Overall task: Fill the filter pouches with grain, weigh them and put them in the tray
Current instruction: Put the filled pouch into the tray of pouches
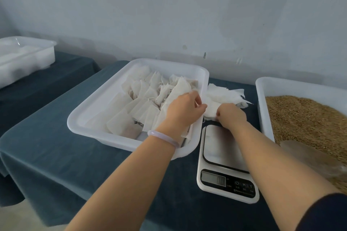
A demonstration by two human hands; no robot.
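Both hands meet at the stack of empty pouches (223, 94), which lies on the dark cloth (56, 152) between the white tray (88, 112) and the bin of grain (304, 118), just behind the scale (222, 149). The left hand (185, 108) reaches across the tray's right rim, fingers curled, thumb and forefinger pinching the near edge of the stack. The right hand (231, 114) comes in knuckles up, fingers folded down onto the same edge; its fingertips are hidden under the hand, so it seems to be pinching a top sheet free, but it may only be pinning the pile.

An empty pouch looks to be thin, limp filter paper; nearly weightless, soft, easy to crease or tear, and likely to cling to its neighbours. My judgement is that it is best taken at a corner or along the open edge with a light pinch, while the other hand steadies the rest; a hard pull could drag several at once.

Filled pouches (142, 105) with loose strings already lie heaped in the tray; the scale's platform is bare. A pale bracelet (163, 137) circles the left wrist.
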